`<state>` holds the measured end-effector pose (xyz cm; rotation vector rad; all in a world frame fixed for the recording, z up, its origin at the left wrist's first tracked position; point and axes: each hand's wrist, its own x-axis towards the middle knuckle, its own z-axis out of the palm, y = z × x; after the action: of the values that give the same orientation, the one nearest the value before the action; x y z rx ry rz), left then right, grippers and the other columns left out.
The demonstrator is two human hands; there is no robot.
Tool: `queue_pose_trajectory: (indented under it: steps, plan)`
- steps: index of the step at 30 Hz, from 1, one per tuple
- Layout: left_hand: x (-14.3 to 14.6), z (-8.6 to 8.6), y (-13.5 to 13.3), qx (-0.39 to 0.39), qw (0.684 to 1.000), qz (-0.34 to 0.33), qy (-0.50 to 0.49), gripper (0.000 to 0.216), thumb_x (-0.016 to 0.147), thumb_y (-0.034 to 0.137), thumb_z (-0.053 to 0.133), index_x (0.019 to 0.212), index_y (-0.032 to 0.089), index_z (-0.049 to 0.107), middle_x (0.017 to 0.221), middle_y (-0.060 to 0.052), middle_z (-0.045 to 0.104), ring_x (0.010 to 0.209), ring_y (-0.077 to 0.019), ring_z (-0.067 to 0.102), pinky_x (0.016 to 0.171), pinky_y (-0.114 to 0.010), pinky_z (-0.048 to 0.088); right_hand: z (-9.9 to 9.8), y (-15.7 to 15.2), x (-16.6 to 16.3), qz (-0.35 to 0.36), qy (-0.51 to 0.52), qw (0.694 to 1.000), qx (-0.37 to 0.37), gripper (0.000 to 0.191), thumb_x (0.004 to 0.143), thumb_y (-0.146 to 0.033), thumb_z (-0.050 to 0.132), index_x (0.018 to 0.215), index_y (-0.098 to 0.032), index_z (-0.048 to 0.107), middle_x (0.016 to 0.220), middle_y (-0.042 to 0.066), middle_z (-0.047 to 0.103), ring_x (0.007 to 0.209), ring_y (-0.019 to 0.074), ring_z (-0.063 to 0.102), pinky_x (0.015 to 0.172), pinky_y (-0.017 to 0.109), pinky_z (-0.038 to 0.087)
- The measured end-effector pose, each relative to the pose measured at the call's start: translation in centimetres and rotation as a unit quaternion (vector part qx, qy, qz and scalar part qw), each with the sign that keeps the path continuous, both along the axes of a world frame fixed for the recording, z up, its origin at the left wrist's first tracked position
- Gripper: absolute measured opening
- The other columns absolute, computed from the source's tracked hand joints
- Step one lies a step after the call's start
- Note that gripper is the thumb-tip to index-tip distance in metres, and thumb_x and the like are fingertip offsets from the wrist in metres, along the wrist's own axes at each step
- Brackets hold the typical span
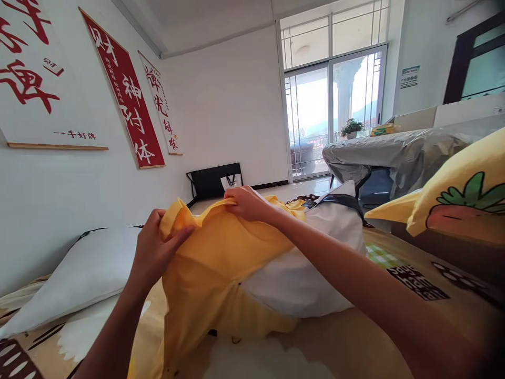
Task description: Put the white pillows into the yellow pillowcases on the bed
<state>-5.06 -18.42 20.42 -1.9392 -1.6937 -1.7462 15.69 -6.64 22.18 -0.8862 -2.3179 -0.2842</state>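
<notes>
A yellow pillowcase [221, 252] is stretched between my two hands above the bed. My left hand [160, 247] is closed on its bunched left corner. Farther right, my right hand [246, 204] pinches the upper edge, fingers curled over the cloth. A white pillow [300, 281] with a dark band at its far end lies against the pillowcase, partly covered by it. How far it reaches inside is hidden. My right forearm passes in front of the white pillow.
Another white pillow [94, 263] lies at the left by the wall. A printed yellow pillow [465, 189] stands at the right. The patterned bedsheet [410, 279] spreads beneath. Beyond are a plastic-covered table [386, 145], a black folded item [209, 181] and glass doors [331, 116].
</notes>
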Motion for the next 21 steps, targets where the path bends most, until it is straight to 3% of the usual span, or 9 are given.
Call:
queue_pose_trajectory:
  steps: [6, 11, 14, 17, 21]
  plan:
    - [-2.8, 0.9, 0.9, 0.024, 0.991, 0.101, -0.079, 0.028, 0.063, 0.041, 0.071, 0.065, 0.018, 0.056, 0.061, 0.003, 0.052, 0.059, -0.0133, 0.046, 0.048, -0.023, 0.035, 0.2, -2.0, 0.2, -0.013, -0.032, 0.997, 0.070, 0.017, 0.083, -0.019, 0.047, 0.078, -0.016, 0.063, 0.082, 0.005, 0.064, 0.068, 0.0131, 0.050, 0.059, 0.026, 0.024]
    - [-2.8, 0.4, 1.3, 0.026, 0.976, -0.013, -0.216, 0.032, 0.067, 0.044, 0.069, 0.081, 0.018, 0.057, 0.074, 0.002, 0.056, 0.063, -0.0134, 0.052, 0.054, -0.023, 0.042, -0.2, -2.5, 0.4, -0.046, -0.069, 0.995, 0.057, 0.029, 0.091, -0.023, 0.040, 0.081, -0.017, 0.067, 0.073, 0.005, 0.065, 0.065, 0.0152, 0.053, 0.057, 0.028, 0.021]
    - [-2.3, -0.5, 0.7, 0.058, 0.984, 0.051, -0.158, 0.030, 0.070, 0.047, 0.066, 0.076, 0.020, 0.056, 0.068, 0.003, 0.052, 0.061, -0.0132, 0.047, 0.050, -0.023, 0.038, -0.3, -2.1, 1.7, -0.019, -0.086, 0.996, 0.034, 0.034, 0.095, -0.032, 0.037, 0.094, -0.019, 0.068, 0.073, 0.004, 0.067, 0.066, 0.0161, 0.055, 0.059, 0.027, 0.024]
    - [-2.0, -1.0, -0.2, 0.076, 0.987, 0.114, -0.088, 0.027, 0.072, 0.046, 0.063, 0.074, 0.019, 0.058, 0.065, 0.002, 0.051, 0.061, -0.0140, 0.046, 0.051, -0.024, 0.037, -1.3, -1.8, 3.1, 0.033, -0.109, 0.993, 0.020, 0.033, 0.091, -0.035, 0.045, 0.118, -0.021, 0.059, 0.089, 0.004, 0.069, 0.077, 0.0174, 0.059, 0.068, 0.027, 0.031]
    - [-1.8, -1.0, -1.8, 0.043, 0.983, 0.151, -0.092, 0.038, 0.067, 0.055, 0.066, 0.067, 0.018, 0.057, 0.062, 0.001, 0.056, 0.061, -0.0163, 0.051, 0.049, -0.024, 0.038, -3.5, -1.3, 3.8, -0.015, -0.142, 0.984, 0.103, 0.050, 0.084, -0.023, 0.051, 0.133, -0.014, 0.046, 0.119, 0.014, 0.060, 0.103, 0.0246, 0.055, 0.086, 0.035, 0.034]
